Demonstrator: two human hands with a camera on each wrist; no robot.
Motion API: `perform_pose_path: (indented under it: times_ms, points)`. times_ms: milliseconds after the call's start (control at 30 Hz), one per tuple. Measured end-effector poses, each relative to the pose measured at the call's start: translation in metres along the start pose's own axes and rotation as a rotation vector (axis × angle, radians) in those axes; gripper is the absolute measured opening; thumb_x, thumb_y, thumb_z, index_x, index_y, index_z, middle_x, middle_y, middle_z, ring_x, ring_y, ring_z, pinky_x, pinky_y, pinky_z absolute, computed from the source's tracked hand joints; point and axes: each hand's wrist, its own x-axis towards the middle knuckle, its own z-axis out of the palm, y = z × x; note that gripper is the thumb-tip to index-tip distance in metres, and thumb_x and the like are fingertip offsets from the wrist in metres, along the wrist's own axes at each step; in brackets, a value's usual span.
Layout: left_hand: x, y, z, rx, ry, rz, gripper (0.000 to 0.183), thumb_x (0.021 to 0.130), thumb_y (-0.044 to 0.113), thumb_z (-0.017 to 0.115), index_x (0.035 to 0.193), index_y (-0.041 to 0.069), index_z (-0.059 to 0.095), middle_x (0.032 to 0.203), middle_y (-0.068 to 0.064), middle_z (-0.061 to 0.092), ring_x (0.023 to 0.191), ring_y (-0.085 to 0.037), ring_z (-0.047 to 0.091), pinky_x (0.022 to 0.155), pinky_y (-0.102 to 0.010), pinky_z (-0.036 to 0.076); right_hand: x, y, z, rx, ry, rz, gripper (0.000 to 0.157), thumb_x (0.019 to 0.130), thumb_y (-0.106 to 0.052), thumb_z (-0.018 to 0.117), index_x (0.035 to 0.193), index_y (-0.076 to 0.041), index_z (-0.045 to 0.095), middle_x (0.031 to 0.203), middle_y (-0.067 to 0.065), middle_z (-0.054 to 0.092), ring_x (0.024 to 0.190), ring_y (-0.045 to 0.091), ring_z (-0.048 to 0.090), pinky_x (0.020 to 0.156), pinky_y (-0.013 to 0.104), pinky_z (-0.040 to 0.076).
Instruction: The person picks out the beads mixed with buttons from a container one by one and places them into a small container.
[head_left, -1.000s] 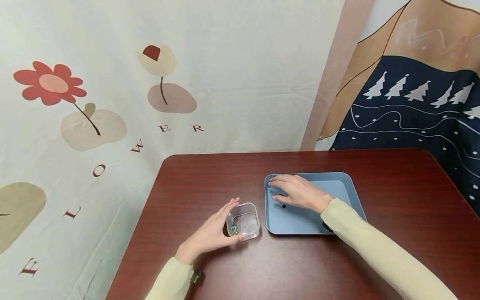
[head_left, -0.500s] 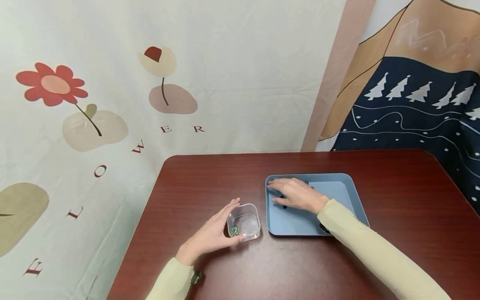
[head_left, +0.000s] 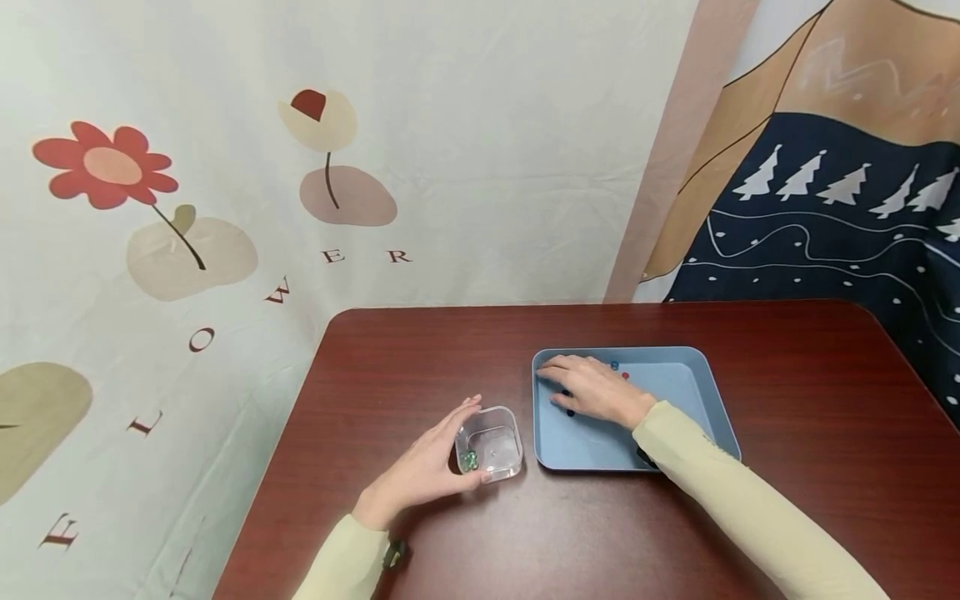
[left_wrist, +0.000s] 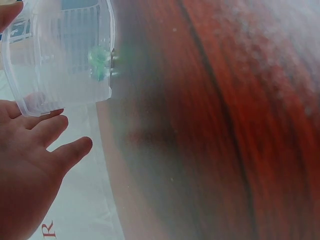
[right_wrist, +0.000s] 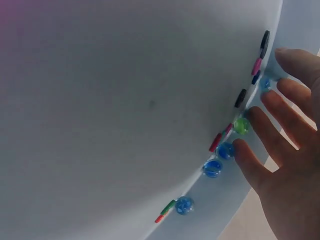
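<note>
A clear square plastic box [head_left: 516, 442] stands on the table, gripped by my left hand [head_left: 420, 475] with the thumb on its near side and fingers on the far side. Green marbles [head_left: 470, 460] lie in the box's left corner. My right hand [head_left: 596, 392] is over the left part of a blue tray [head_left: 600, 454], fingers spread and loosely bent. Seen from the right wrist, its fingertips are close to a green marble [right_wrist: 241, 125] and a blue marble [right_wrist: 225, 150]; I see nothing held. Thin coloured discs, such as a red one [right_wrist: 215, 142], lie beside the marbles.
The tray's raised rim [head_left: 720, 400] runs all around it. A blue piece [head_left: 615, 365] and a red piece [head_left: 626, 376] lie behind the right hand. Dark red table [head_left: 420, 358] surrounds box and tray; a printed curtain [head_left: 480, 167] hangs behind.
My right hand has shifted slightly within the tray, and the blue and red pieces behind it have come into sight. The left hand and the box have stayed put.
</note>
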Motion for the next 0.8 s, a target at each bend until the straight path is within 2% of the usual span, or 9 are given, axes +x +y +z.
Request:
perform_pose_path:
  times_ms: [333, 533, 800]
  points:
    - [0.0, 0.001, 0.0, -0.004, 0.001, -0.005, 0.099, 0.083, 0.048, 0.083, 0.161, 0.011, 0.035, 0.169, 0.002, 0.029, 0.154, -0.015, 0.028, 0.119, -0.052, 0.037, -0.004, 0.005, 0.006, -0.062, 0.065, -0.067, 0.044, 0.098, -0.021, 0.074, 0.139, -0.006, 0.066, 0.136, 0.011, 0.065, 0.128, 0.029, 0.059, 0.104, 0.052, 0.05]
    - [0.0, 0.002, 0.0, -0.013, 0.0, -0.009, 0.099, 0.083, 0.048, 0.083, 0.161, 0.012, 0.035, 0.169, 0.001, 0.029, 0.154, -0.015, 0.028, 0.118, -0.054, 0.038, -0.007, 0.01, 0.006, -0.086, 0.119, -0.114, 0.037, 0.095, -0.018, 0.077, 0.13, -0.008, 0.072, 0.124, 0.007, 0.07, 0.119, 0.028, 0.064, 0.098, 0.049, 0.054]
    - [-0.001, 0.005, -0.001, -0.009, 0.002, -0.014, 0.099, 0.083, 0.049, 0.083, 0.161, 0.012, 0.035, 0.169, 0.0, 0.03, 0.154, -0.017, 0.03, 0.117, -0.055, 0.038, -0.008, 0.012, 0.006, -0.083, 0.156, -0.118, 0.027, 0.092, -0.014, 0.08, 0.119, -0.011, 0.077, 0.113, 0.004, 0.072, 0.11, 0.026, 0.066, 0.09, 0.047, 0.055]
